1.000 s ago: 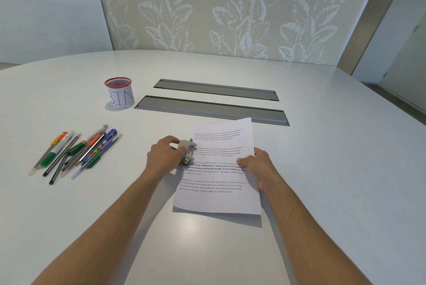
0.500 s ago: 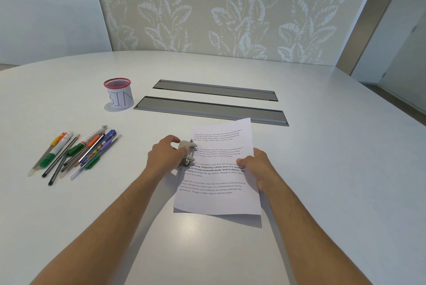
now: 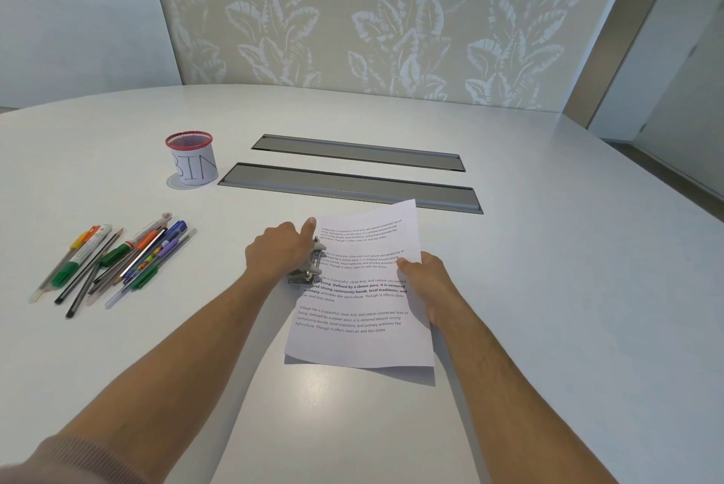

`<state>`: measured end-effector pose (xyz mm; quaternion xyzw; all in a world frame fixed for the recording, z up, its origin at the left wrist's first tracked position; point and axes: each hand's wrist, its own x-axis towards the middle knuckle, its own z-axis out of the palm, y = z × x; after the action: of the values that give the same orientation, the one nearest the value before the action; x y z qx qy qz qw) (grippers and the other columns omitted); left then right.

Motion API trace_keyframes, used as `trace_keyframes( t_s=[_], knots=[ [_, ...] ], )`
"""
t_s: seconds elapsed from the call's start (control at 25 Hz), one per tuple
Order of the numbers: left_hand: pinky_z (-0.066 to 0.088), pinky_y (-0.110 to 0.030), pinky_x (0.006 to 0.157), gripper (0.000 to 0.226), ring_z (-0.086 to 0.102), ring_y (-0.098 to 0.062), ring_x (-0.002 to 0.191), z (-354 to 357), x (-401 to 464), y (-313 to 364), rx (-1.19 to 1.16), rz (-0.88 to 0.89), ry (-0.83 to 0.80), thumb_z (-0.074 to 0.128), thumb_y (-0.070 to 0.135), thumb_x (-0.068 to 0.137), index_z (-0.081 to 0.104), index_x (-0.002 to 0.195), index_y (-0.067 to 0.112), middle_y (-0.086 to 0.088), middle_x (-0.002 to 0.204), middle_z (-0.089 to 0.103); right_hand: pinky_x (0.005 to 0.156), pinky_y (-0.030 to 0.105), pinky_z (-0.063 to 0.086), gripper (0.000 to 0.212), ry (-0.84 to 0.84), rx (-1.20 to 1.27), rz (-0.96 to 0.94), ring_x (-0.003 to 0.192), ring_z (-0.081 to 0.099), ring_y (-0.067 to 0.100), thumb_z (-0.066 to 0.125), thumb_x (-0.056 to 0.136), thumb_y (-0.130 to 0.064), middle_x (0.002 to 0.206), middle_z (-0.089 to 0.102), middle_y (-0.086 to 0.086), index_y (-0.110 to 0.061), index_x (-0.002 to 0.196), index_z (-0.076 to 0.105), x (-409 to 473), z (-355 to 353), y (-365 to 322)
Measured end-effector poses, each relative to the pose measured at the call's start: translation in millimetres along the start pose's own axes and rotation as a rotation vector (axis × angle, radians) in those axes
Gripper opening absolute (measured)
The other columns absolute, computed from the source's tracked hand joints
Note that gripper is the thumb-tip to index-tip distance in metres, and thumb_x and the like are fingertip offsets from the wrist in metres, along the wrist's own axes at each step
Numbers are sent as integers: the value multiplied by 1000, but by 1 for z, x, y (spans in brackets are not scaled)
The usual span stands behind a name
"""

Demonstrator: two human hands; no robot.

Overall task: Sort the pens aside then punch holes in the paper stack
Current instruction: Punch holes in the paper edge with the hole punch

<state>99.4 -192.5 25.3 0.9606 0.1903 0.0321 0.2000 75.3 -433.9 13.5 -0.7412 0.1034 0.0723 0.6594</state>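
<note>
A printed paper stack (image 3: 360, 311) lies on the white table in front of me, its left edge slid into a grey metal hole punch (image 3: 310, 267). My left hand (image 3: 276, 250) rests on top of the punch, thumb raised toward the paper's top corner. My right hand (image 3: 425, 282) grips the stack's right edge, thumb on top. Several pens, markers and pencils (image 3: 113, 258) lie together in a loose pile at the left.
A red mesh cup (image 3: 192, 162) wrapped in paper marked "BIN" stands at the back left. Two long grey cable hatches (image 3: 352, 186) are set into the table (image 3: 548, 287) beyond the paper. A patterned wall stands behind.
My left thumb has lifted from the punch and now points up beside the paper's top corner. The paper and my right hand have barely shifted.
</note>
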Motion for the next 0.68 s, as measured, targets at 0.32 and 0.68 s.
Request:
trace_keyframes(
  t_s=[0.32,0.68],
  knots=[
    [33,-52,100,48,40,-39,123,9,6,-1,108,136,-99,19,46,100,40,137,24,-12,140,45,66,25,50,15,-22,5,17,83,65,13,50,97,-13,92,70,-4,-18,90,62,0,1,-2],
    [-14,-68,107,55,-19,-22,148,19,10,-13,72,128,-102,8,59,97,6,151,47,5,164,-5,62,22,46,16,-23,-51,0,85,63,7,45,100,-16,94,66,-12,-22,102,60,1,2,-1]
  ],
)
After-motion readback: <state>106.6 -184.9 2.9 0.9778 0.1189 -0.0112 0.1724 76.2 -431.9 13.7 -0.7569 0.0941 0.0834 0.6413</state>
